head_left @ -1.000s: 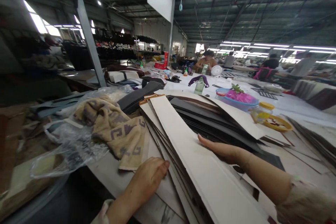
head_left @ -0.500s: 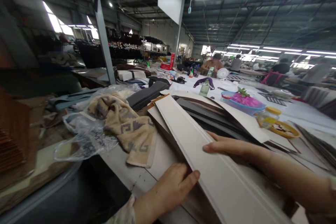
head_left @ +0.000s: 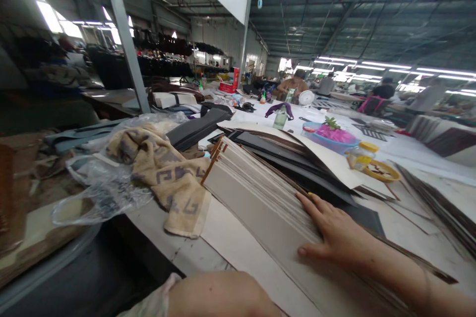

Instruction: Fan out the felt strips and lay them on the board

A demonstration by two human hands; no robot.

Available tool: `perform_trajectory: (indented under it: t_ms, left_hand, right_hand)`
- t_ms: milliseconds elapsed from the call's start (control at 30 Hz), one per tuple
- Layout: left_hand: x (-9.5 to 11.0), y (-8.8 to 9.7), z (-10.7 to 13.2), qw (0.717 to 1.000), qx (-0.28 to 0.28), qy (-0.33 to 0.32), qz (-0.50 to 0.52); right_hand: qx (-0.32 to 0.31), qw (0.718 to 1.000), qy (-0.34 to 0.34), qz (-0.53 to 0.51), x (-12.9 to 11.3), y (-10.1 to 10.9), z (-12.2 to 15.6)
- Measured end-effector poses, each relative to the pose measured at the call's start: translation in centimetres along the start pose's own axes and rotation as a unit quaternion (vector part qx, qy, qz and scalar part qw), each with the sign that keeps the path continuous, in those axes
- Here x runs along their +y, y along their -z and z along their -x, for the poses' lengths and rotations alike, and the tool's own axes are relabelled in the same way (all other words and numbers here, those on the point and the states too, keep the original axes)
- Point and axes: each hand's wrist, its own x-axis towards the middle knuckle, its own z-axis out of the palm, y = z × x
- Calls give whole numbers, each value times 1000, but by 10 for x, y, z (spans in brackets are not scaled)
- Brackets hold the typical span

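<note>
A thick stack of long pale strips (head_left: 241, 193), brown at its far ends, leans over on the table with the edges fanned. My right hand (head_left: 327, 228) rests on this stack, thumb on the near face and fingers stretched along the edges, spread apart. At the bottom edge of the picture is my left hand (head_left: 223, 297), close to the stack's near side; its fingers are cut off by the frame. Left of the stack lies a tan patterned towel (head_left: 178, 183). Behind it sit black folded pieces (head_left: 290, 163) beneath pale sheets.
Clear plastic wrap (head_left: 107, 193) lies at the left near the table edge. Toward the right are a yellow-lidded jar (head_left: 362, 156), a yellow dish (head_left: 383, 172) and a blue basin (head_left: 330, 141). A green bottle (head_left: 280, 118) stands farther back. A person (head_left: 293, 84) works across the table.
The wide pale strip between my hands has turned down, and fanned stack edges now show. My left hand has dropped toward the bottom edge; my right fingers have spread. The view has shifted right.
</note>
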Motion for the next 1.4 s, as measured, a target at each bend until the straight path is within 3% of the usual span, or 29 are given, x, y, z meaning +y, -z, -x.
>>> perform_trajectory:
  t_ms: [100, 167, 267, 400, 600, 767, 900, 1000, 1100, 1233, 1333, 1400]
  left_hand:
    - [1, 11, 16, 989, 85, 26, -116]
    - [-3, 12, 14, 961, 155, 53, -222]
    - [-15, 15, -1, 925, 180, 48, -332]
    - [-23, 37, -26, 915, 133, 24, -381]
    - [-24, 75, -52, 934, -4, -25, -357]
    - [-36, 96, -81, 935, -44, -7, -352]
    - [-38, 108, -109, 929, -85, 5, -361]
    - [-23, 107, -118, 928, -59, -7, -369]
    - [-6, 96, -120, 931, -14, -20, -365]
    - [-3, 67, -123, 941, -7, -5, -339]
    - [-11, 49, -127, 946, -16, 13, -322]
    - [-14, 45, -129, 949, -11, 10, -314]
  right_hand:
    - [-14, 1000, 21, -2, -4, 8, 3]
    - [-31, 999, 21, -21, -7, 18, 5]
    - [-59, 997, 19, -50, -15, 25, 9]
    - [-99, 991, 29, -85, -29, 20, 20]
    - [-99, 992, 24, -80, -44, 15, 36]
    - [-21, 999, -13, -27, -21, 7, 22]
    - [16, 999, 2, -29, -1, 9, 14]
    - [68, 997, 27, -14, 14, 19, 28]
    - [134, 988, 57, 41, 35, 22, 54]
    - [191, 974, 72, 101, 66, -8, 81]
    - [185, 975, 48, 113, 75, -34, 87]
    - [173, 978, 37, 114, 74, -40, 86]
